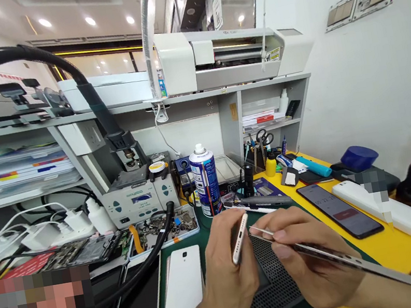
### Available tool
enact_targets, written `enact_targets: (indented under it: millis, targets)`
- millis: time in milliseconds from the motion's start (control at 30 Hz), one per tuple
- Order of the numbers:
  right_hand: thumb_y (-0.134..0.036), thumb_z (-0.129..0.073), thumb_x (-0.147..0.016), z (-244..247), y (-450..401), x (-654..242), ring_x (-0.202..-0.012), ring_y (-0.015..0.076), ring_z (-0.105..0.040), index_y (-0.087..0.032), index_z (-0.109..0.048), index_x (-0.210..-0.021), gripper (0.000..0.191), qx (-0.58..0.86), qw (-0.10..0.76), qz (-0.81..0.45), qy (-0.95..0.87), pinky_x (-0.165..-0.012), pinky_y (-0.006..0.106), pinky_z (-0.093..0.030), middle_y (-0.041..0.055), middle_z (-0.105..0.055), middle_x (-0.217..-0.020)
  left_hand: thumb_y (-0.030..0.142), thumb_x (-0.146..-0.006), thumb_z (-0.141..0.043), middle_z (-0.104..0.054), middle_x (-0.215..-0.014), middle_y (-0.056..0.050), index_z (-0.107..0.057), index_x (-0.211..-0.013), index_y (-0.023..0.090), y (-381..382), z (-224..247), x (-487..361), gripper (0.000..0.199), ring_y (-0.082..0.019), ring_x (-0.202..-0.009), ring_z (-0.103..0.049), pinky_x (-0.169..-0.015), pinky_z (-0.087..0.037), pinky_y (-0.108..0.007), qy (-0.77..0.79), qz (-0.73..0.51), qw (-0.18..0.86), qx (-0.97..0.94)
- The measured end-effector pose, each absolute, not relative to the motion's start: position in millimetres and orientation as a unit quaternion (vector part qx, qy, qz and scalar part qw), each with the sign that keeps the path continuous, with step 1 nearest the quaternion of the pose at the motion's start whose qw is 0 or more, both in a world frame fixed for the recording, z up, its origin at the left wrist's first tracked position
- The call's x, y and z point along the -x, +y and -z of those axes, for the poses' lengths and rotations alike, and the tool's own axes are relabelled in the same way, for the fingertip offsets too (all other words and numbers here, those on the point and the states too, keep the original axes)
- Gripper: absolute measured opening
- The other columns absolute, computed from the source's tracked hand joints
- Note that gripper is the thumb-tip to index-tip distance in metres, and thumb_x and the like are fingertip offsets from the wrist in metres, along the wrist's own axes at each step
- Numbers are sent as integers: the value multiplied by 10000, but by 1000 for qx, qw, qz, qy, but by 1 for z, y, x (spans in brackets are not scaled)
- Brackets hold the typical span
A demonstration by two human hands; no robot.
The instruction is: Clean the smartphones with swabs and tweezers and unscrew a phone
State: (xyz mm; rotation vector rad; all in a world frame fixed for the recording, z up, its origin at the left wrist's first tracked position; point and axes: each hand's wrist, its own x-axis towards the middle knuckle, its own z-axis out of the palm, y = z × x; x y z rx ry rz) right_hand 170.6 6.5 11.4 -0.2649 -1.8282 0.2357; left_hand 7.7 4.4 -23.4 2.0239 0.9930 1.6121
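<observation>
Above the black mat [280, 294], the left hand [226, 266] grips a phone [240, 243], its end edge turned to the eyes, perhaps so that the small holes [242, 234] are easy to see. The right hand [309, 257] pinches a thin tool [351, 260], pointing near this edge; whether they touch, I cannot tell.

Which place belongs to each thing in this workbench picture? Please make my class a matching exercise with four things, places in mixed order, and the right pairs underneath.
Things:
1. Spray can
2. Long thin tool
3. White phone with a logo
4. Phone with its port showing

Places:
A. Held in the right hand
B. Held in the left hand
C. Standing upright beyond the left hand
D. Lying on its front, left of the left hand

Right pairs: 1-C, 2-A, 3-D, 4-B
</observation>
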Motion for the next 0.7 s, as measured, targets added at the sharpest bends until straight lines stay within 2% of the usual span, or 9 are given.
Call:
enact_targets:
  millis: [100,200,433,600,700]
  targets:
    - [31,-573,-784,-10,9,-169,-951,215,-700,-233,-568,-1200,493,133,589,-86,-793,-778,372,-625,73,-715,-1000,175,-952,-474,-538,-1211,-82,-435,-1307,273,-1,21,-7,370,-211,-1088,-568,-942,-478,-387,382,-583,229,-680]
    - [22,-592,-811,-13,6,-162,-964,209,-703,-236,-613,-1162,436,173,588,-93,-785,-795,350,-623,67,-730,-1014,175,-916,-493,-455,-1238,-90,-387,-1346,269,-6,18,-3,453,-232,-1146,-506,-1000,-428,-420,394,-563,209,-696]
    - [40,-583,-802,-30,-19,-134,-930,214,-722,-204,-652,-1027,339,183,591,-99,-779,-774,315,-635,77,-729,-921,273,-804,-534,-410,-1050,-69,-398,-1107,225,-3,17,9,336,-235,-952,-481,-833,-446,-408,402,-593,130,-686]
    - [2,-556,-831,-5,-16,-121,-948,245,-711,-177,-600,-1098,325,118,620,-55,-773,-770,369,-638,89,-677,-869,321,-724,-545,-448,-944,-31,-387,-1074,234,0,19,12,394,-202,-808,-497,-710,-440,-353,397,-590,147,-687]
    - [-51,-550,-867,8,-11,-119,-962,265,-700,-181,-589,-1114,281,110,627,-31,-771,-767,404,-633,88,-660,-846,293,-693,-537,-455,-925,-30,-391,-1062,233,-2,20,11,401,-206,-804,-510,-700,-440,-356,387,-584,133,-700]
